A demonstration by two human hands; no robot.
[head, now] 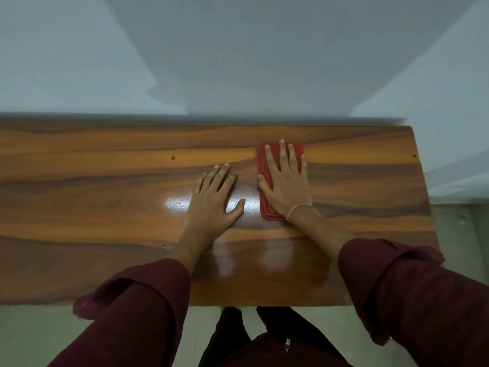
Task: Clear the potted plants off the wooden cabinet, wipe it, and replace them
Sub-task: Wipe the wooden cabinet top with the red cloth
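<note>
The glossy wooden cabinet top (92, 197) fills the middle of the view, with no potted plants on it or anywhere in sight. A folded red cloth (264, 205) lies right of centre. My right hand (287, 181) lies flat on top of the cloth, fingers spread and pointing toward the wall. My left hand (215, 200) rests flat on the bare wood just left of the cloth, fingers apart, holding nothing.
A pale wall (238, 62) rises directly behind the cabinet. The cabinet's right end (423, 181) is rounded, with grey floor (463, 234) beyond it. Floor also shows below the front edge, where my dark trousers (238, 335) are visible.
</note>
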